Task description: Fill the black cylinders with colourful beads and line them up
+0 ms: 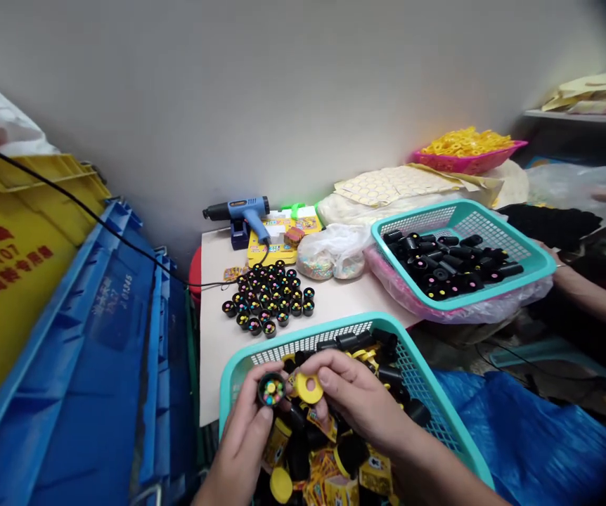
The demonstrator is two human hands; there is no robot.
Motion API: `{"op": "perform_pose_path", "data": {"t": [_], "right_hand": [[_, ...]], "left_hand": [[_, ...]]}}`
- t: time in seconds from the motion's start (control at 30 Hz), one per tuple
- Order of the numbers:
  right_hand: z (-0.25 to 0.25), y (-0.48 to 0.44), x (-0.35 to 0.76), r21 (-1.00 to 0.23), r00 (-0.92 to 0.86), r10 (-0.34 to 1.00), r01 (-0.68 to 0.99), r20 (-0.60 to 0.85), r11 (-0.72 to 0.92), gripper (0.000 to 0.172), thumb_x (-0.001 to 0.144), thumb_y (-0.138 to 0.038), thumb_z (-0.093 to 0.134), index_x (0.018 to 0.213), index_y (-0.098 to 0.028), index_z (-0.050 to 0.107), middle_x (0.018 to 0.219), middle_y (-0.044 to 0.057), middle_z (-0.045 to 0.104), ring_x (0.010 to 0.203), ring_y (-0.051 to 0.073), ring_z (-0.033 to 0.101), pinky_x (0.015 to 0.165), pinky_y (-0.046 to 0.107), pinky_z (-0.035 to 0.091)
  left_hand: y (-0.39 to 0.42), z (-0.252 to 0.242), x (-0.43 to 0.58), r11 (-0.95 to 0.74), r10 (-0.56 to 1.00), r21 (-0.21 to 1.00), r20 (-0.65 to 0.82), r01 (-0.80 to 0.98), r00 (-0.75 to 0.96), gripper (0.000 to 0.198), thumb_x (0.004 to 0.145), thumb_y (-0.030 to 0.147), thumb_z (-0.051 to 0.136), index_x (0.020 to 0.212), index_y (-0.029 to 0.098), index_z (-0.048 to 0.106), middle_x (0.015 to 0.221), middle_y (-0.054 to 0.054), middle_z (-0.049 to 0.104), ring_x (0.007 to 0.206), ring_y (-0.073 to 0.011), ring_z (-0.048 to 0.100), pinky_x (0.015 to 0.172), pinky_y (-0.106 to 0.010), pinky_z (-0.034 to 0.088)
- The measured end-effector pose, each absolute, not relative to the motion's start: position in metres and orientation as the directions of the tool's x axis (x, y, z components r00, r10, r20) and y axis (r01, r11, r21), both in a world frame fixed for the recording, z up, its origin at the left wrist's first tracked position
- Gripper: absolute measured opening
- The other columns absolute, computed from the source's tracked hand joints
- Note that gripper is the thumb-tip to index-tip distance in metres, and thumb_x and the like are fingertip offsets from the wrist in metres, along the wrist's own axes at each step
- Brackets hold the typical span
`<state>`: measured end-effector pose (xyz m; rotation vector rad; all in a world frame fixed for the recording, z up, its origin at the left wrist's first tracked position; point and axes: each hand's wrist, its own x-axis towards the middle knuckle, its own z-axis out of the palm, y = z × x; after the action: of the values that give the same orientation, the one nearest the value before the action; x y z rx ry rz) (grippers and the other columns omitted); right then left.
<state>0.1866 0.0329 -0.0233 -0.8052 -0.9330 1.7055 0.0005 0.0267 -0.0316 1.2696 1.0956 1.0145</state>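
My left hand (240, 434) grips a small round black cup (271, 376) with its mouth turned up toward me. Colourful beads and a yellow centre show inside the cup. Between the thumb and fingers of my right hand (366, 397) is a yellow ring (309, 399) with a hole in its middle, close beside the cup. Both hands are over a turquoise mesh basket (387, 321). In it lie black cylinders (346, 342), yellow caps (281, 485) and printed yellow pieces (375, 472), partly hidden by my hands.
Many bead-filled black cups (268, 292) stand on the white table (213, 351). Behind are a blue heat gun (245, 209) and a plastic bag (334, 253). A second turquoise basket (472, 301) lies right, beside another person's arm (592, 292). Blue crates (71, 393) line the left.
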Motion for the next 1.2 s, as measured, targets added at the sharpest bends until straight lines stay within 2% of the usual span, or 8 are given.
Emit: {"op": "perform_pose_path", "data": {"t": [0.1,0.23,0.33,0.57,0.7,0.8,1.0,1.2], "right_hand": [[-0.027,0.030,0.183,-0.854,-0.232,0.970,-0.486,-0.079,-0.186,0.034,0.084,-0.045,0.067,0.103,-0.022,0.050,0.071,-0.006,0.061,0.050,0.006,0.056,0.050,0.019,0.043],[-0.028,0.032,0.177,-0.910,-0.203,0.960,-0.329,-0.193,-0.253,0.039,0.077,-0.050,0.072,0.084,-0.019,0.050,0.060,-0.006,0.058,0.043,0.006,0.049,0.043,0.017,0.036],[-0.027,0.031,0.173,-0.940,-0.133,0.971,-0.254,-0.199,-0.228,0.039,0.075,-0.049,0.074,0.085,-0.018,0.051,0.052,-0.010,0.048,0.043,0.004,0.041,0.044,0.016,0.032],[-0.035,0.027,0.168,-0.922,-0.159,0.973,-0.324,-0.170,-0.214,0.042,0.077,-0.049,0.073,0.094,-0.020,0.046,0.050,-0.013,0.046,0.043,0.005,0.037,0.045,0.016,0.030],[-0.043,0.025,0.166,-0.900,-0.203,0.967,-0.376,-0.152,-0.220,0.044,0.077,-0.049,0.073,0.093,-0.021,0.043,0.047,-0.013,0.045,0.042,0.005,0.033,0.045,0.016,0.027],[-0.044,0.024,0.165,-0.888,-0.233,0.963,-0.402,-0.136,-0.223,0.043,0.077,-0.047,0.074,0.094,-0.022,0.044,0.048,-0.014,0.042,0.041,0.005,0.030,0.045,0.017,0.024],[-0.034,0.027,0.168,-0.884,-0.361,0.926,-0.391,-0.108,-0.255,0.049,0.074,-0.059,0.071,0.101,-0.021,0.057,0.080,-0.001,0.052,0.070,0.013,0.048,0.066,0.024,0.040],[-0.033,0.023,0.158,-0.794,-0.408,0.903,-0.503,-0.131,-0.343,0.047,0.062,-0.053,0.080,0.088,-0.020,0.061,0.076,-0.002,0.045,0.070,0.014,0.044,0.075,0.027,0.040]], "left_hand": [[0.024,-0.036,0.006,-0.022,0.970,0.997,0.002,0.080,0.245,0.045,0.090,0.051,0.045,0.120,0.020,0.057,0.121,-0.010,0.060,0.117,-0.0306,0.053,0.101,-0.041,0.040],[0.024,-0.043,0.003,-0.105,0.939,0.979,0.041,0.172,0.341,0.043,0.094,0.046,0.039,0.128,0.022,0.053,0.128,-0.010,0.056,0.122,-0.0304,0.049,0.103,-0.043,0.039],[0.021,-0.049,0.004,-0.146,0.930,0.961,0.052,0.236,0.363,0.040,0.097,0.040,0.034,0.131,0.025,0.049,0.135,-0.009,0.052,0.125,-0.0282,0.047,0.105,-0.041,0.039],[0.022,-0.046,0.010,-0.462,0.844,0.835,0.309,0.299,0.439,0.036,0.096,0.028,0.039,0.132,0.028,0.041,0.129,-0.008,0.052,0.119,-0.0233,0.050,0.100,-0.035,0.042],[0.027,-0.038,0.011,-0.554,0.798,0.779,0.394,0.295,0.457,0.034,0.095,0.022,0.036,0.127,0.027,0.044,0.115,-0.007,0.058,0.106,-0.0225,0.055,0.093,-0.035,0.045],[0.027,-0.040,0.009,-0.600,0.768,0.743,0.433,0.295,0.472,0.039,0.093,0.021,0.034,0.132,0.026,0.041,0.119,-0.010,0.057,0.107,-0.0242,0.056,0.093,-0.037,0.046],[0.023,-0.053,0.009,-0.682,0.732,0.617,0.584,0.394,0.351,0.068,0.085,0.016,0.047,0.148,0.024,0.023,0.128,-0.012,0.053,0.122,-0.0288,0.047,0.104,-0.046,0.039],[0.024,-0.059,0.014,-0.752,0.656,0.613,0.658,0.242,0.370,0.067,0.083,0.013,0.044,0.147,0.022,0.025,0.129,-0.013,0.050,0.125,-0.0276,0.044,0.106,-0.045,0.037]]}}
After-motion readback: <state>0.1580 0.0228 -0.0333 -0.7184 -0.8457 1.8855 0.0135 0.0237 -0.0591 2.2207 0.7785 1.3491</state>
